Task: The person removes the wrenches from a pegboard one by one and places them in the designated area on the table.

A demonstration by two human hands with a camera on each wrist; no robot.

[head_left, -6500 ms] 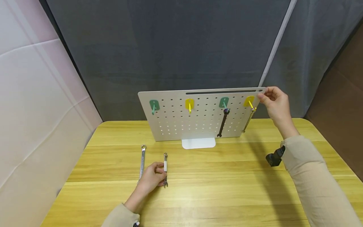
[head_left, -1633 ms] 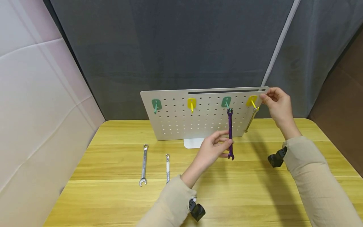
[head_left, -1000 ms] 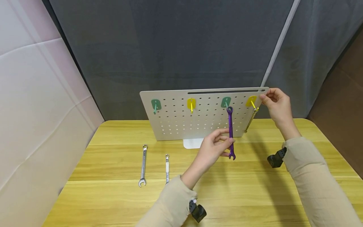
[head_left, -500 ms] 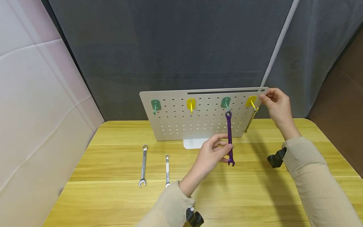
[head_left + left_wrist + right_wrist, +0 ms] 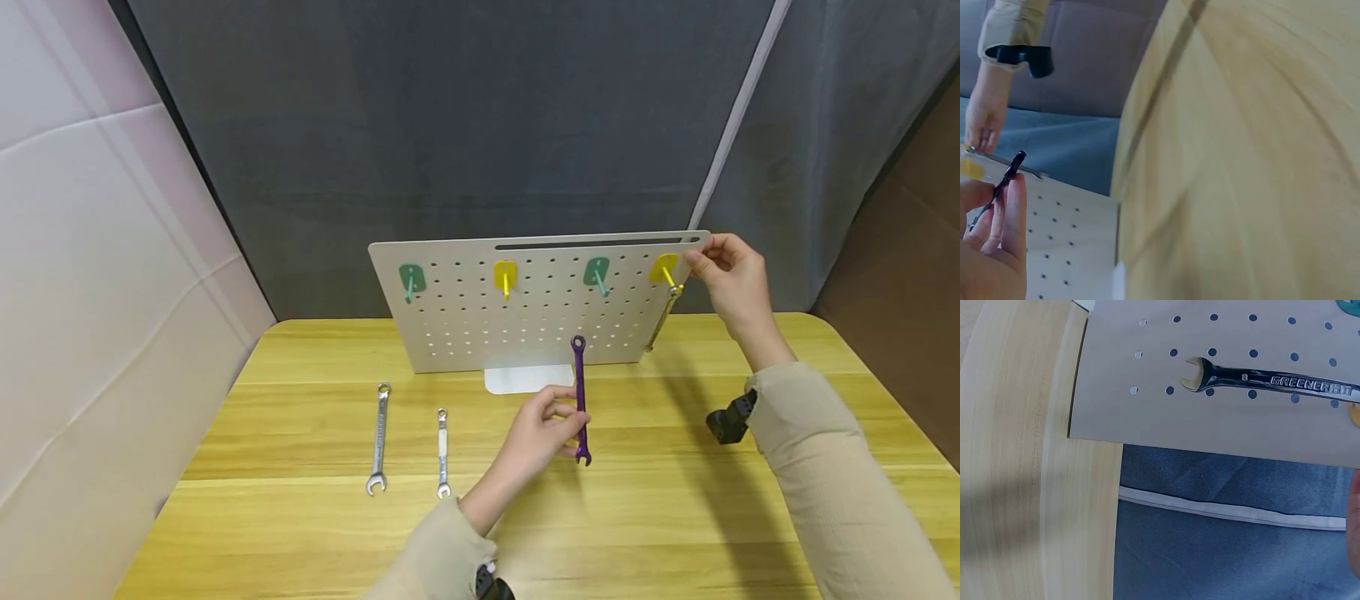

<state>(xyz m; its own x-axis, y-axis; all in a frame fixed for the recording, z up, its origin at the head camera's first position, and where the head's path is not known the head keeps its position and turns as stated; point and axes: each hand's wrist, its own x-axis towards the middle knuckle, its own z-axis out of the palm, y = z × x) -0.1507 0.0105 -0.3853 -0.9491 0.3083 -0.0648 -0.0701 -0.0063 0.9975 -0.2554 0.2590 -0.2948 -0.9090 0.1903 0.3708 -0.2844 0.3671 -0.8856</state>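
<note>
The left hand (image 5: 538, 429) pinches a purple metal wrench (image 5: 581, 375) between thumb and fingers, in front of a white perforated metal pegboard (image 5: 457, 252). The right hand (image 5: 731, 279) pinches the pegboard's upper right corner. Near that corner, a shiny silver wrench (image 5: 1260, 379) hangs from a yellow plastic hook (image 5: 663, 267); in front of the pegboard's left end, a long silver wrench (image 5: 380, 433) and a shorter white-banded silver wrench (image 5: 442, 446) lie on the pale wooden table (image 5: 292, 450).

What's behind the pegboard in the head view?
A dark gray curtain rises beyond the pegboard, and the table shows to either side. The right hand grips the pegboard's edge; anything low and directly behind it is covered.
</note>
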